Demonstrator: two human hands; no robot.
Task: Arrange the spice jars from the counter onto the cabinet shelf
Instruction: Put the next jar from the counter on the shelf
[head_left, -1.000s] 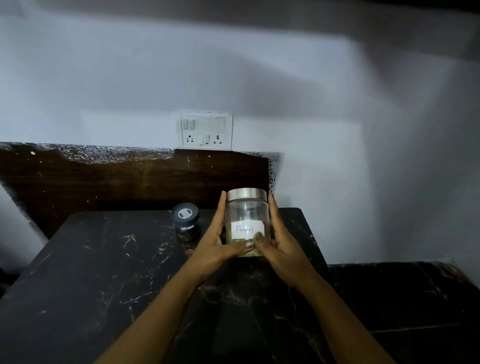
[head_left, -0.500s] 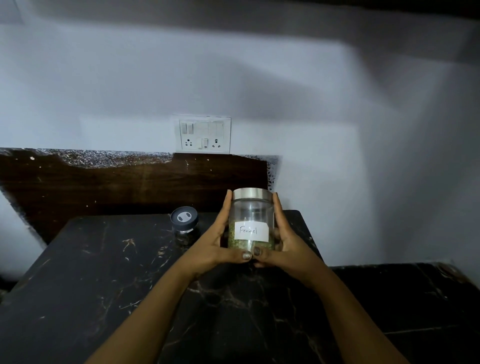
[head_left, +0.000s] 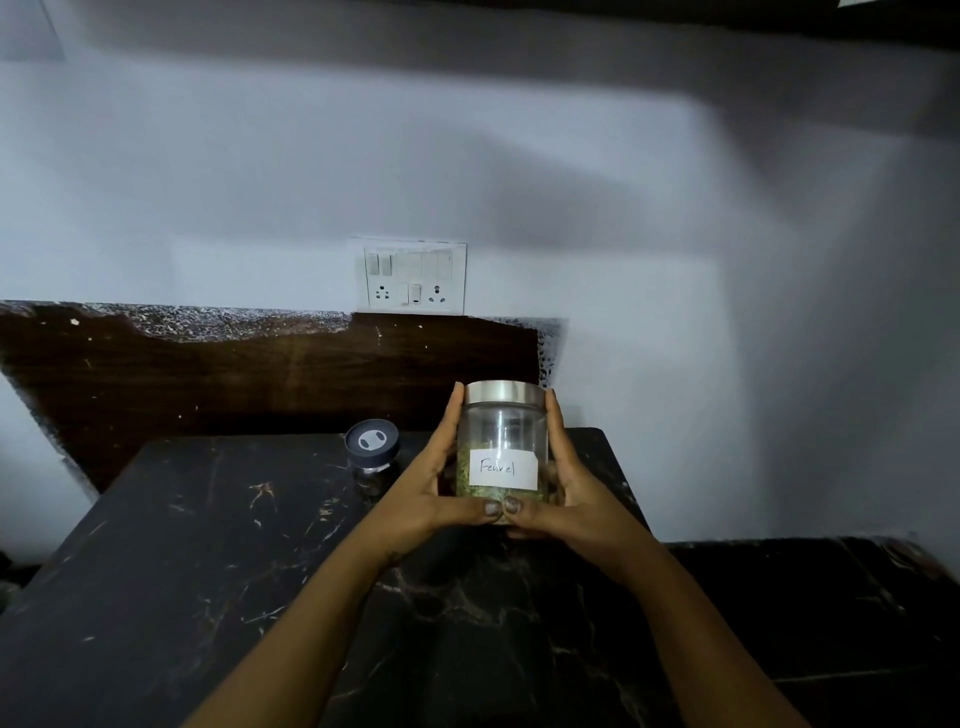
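A clear glass jar (head_left: 503, 441) with a silver lid and a white label reading "Fennel" holds green seeds at its bottom. It is upright, lifted a little above the black marble counter (head_left: 208, 571). My left hand (head_left: 436, 488) cups its left side and my right hand (head_left: 571, 499) cups its right side, thumbs meeting under the label. A smaller jar (head_left: 372, 447) with a dark grey lid stands on the counter just left of my left hand. No cabinet shelf is in view.
A white switch-and-socket plate (head_left: 410, 275) is on the wall above a dark wooden backsplash (head_left: 234, 379). A lower dark counter section (head_left: 805, 613) runs to the right. The white wall stands close behind the counter's far edge.
Both hands have lifted the fennel jar slightly up and a little to the right. The small grey-lidded jar has stayed in place.
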